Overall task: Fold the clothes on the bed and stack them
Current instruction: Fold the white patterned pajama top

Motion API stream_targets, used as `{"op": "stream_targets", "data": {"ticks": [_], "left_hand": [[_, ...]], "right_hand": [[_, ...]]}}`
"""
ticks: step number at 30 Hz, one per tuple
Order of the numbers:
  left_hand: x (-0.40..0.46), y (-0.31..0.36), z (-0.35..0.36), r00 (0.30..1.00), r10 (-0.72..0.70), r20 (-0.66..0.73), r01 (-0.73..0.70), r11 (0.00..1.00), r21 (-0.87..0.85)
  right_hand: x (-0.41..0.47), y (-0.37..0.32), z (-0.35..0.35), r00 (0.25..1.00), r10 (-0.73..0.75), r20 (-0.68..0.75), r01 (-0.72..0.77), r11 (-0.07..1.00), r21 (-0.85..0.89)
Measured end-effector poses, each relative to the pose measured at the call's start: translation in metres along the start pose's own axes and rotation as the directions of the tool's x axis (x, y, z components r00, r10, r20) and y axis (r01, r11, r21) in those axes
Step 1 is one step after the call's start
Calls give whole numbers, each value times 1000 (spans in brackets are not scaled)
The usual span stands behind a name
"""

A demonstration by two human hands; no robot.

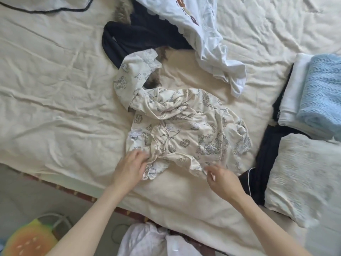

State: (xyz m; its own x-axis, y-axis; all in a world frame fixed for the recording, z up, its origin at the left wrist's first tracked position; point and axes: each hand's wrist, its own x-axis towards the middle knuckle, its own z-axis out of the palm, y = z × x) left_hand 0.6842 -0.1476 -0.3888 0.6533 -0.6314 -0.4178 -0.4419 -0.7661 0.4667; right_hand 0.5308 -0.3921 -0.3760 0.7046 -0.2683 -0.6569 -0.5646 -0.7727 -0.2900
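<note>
Printed cream garment [186, 126] lying crumpled mid-bed, both hands gripping its near hem.
Going left to right, I'm seeing: the cream bed sheet [55, 100] lying wrinkled; the left hand [132, 168] pinching bunched fabric at the garment's near-left edge, fingers curled into the cloth; a dark garment [140, 36] sprawling behind the printed one, touching its sleeve; a white printed shirt [206, 39] lying loose at the far centre; the right hand [220, 179] pinching the near-right hem between thumb and fingertips; a dark folded piece [265, 163] sitting just beside that hand; a folded cream item [304, 180] resting on it; and a light blue knit [321, 97] sitting on a folded white piece [293, 97] at the far right.
</note>
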Motion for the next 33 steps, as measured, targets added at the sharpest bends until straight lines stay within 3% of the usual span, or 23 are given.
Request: {"op": "stream_targets", "data": {"ticks": [1, 3, 5, 7, 9, 12, 15, 17, 20, 21, 23, 26, 29, 31, 33], "left_hand": [[11, 2, -2, 995, 15, -95, -14, 1000, 16], [37, 3, -5, 992, -12, -128, 19, 998, 57], [60, 1, -2, 995, -81, 58, 75, 992, 103], [72, 1, 5, 945, -131, 300, 80, 981, 175], [68, 2, 13, 901, -131, 414, 74, 986, 152], [48, 0, 20, 915, -131, 382, 116, 991, 62], [20, -8, 21, 891, -112, 441, 98, 994, 53], [0, -12, 18, 816, -68, 574, 61, 998, 31], [-20, -12, 12, 692, -13, 722, 98, 992, -76], [-20, -11, 9, 708, 6, 707, 103, 988, -111], [-10, -10, 1, 831, 6, 557, 92, 985, -149], [21, -9, -14, 984, -65, 167, 86, 989, -123], [66, -6, -28, 991, -4, -136, -8, 996, -94], [94, -1, -31, 992, 19, -121, -21, 1000, -23], [115, 6, -26, 999, -32, 1, 32, 999, 41]], "right_hand": [[6, -6, -3, 994, -18, -108, 22, 999, 40], [27, -19, -11, 954, -80, -289, 93, 995, 30], [56, -35, -18, 911, -150, -385, 142, 989, -51], [87, -51, -28, 914, -199, -352, 145, 974, -174], [113, -61, -34, 944, -182, -275, 111, 961, -254], [127, -66, -32, 975, -105, -193, 56, 968, -243], [107, -60, -22, 959, -187, -214, 136, 963, -234], [80, -51, -14, 966, -203, -162, 165, 961, -220], [38, -37, 1, 986, -158, 49, 165, 967, -196], [28, -34, 4, 984, -124, 126, 148, 969, -198], [18, -32, 6, 983, -76, 167, 110, 971, -210], [26, -42, -3, 989, -115, -90, 101, 984, -148], [53, -63, -19, 911, -209, -357, 184, 978, -101], [78, -79, -29, 892, -204, -403, 203, 978, -46], [105, -92, -38, 913, -166, -373, 189, 982, 26]]}}
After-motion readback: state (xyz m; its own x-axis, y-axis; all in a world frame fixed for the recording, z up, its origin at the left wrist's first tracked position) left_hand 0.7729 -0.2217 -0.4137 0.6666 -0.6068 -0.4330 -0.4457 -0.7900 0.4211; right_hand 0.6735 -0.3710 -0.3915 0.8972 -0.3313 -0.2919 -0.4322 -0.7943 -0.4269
